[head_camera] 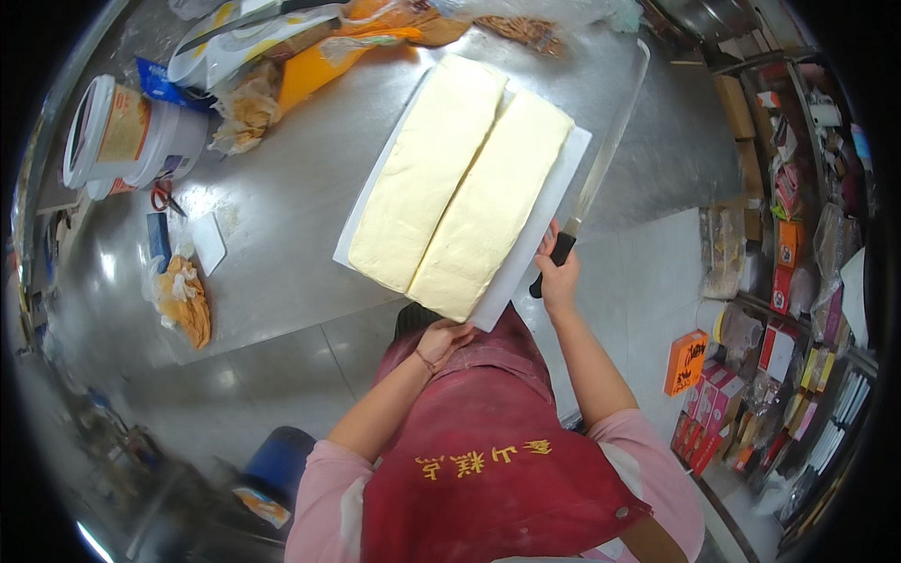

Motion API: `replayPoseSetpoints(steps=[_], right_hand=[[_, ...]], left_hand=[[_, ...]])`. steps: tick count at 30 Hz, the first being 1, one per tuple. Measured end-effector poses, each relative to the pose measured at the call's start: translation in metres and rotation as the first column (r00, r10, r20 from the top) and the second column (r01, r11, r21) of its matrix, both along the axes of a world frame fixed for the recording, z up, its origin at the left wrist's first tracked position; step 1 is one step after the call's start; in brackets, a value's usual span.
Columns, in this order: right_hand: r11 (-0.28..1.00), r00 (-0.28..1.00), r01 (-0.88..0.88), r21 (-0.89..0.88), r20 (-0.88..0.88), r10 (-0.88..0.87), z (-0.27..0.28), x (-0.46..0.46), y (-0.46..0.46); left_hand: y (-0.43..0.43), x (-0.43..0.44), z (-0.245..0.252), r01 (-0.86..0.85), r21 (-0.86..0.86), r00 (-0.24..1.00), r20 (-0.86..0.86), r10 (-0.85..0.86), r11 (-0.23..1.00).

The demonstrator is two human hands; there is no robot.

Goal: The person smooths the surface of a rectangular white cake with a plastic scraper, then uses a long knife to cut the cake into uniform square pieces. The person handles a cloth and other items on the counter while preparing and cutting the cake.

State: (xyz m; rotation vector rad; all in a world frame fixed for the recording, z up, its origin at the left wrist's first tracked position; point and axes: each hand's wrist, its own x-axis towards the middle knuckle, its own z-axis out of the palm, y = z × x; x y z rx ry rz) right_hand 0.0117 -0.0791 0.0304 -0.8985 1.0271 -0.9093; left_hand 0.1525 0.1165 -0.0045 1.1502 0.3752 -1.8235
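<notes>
Two long cream-coated slabs, probably cake, lie side by side on a white board (517, 271), a narrow gap between them. The left slab (429, 169) and right slab (500, 204) are smoothly covered in pale yellow. At the board's near corner, by my apron, my left hand (445, 343) supports its edge, its fingertips partly hidden underneath. My right hand (559, 274) is closed around the black handle of a long spatula or knife (611, 151), whose blade points away to the upper right. Its fingers are beside the board's right edge; whether they also bear the board is not clear.
On the steel table (303, 211) are white tubs (116, 134), red-handled scissors (162, 195), a white scraper (208, 243), a crumpled bag (184, 299) and an orange bag (317, 67). Crowded shelves (767, 310) stand right; a blue bin (281, 457) is below left.
</notes>
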Motion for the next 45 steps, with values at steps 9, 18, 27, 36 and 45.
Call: replayPoseSetpoints(steps=[9, 18, 27, 36, 45], right_hand=[[0.994, 0.919, -0.044, -0.1, -0.394, 0.001, 0.042, -0.065, 0.005], [0.979, 0.864, -0.164, -0.124, -0.498, 0.081, 0.125, -0.021, 0.083], [0.947, 0.686, -0.238, -0.217, -0.728, 0.006, 0.16, 0.059, 0.095], [0.929, 0.52, -0.289, -0.23, -0.853, -0.049, 0.175, 0.095, 0.113], [0.949, 0.423, -0.282, -0.142, -0.906, -0.01, 0.181, 0.107, 0.118]], left_hand=[[-0.064, -0.048, -0.033, 0.043, -0.131, 0.972, -0.224, -0.071, 0.99], [-0.024, 0.042, -0.005, -0.02, -0.042, 0.998, -0.067, 0.017, 0.999], [0.03, 0.152, 0.027, 0.604, -0.14, 0.233, 0.973, -0.006, 0.785], [0.016, 0.183, 0.007, 0.835, -0.104, -0.062, 0.958, 0.281, 0.54], [0.011, 0.184, -0.003, 0.894, -0.086, -0.053, 0.954, 0.294, 0.44]])
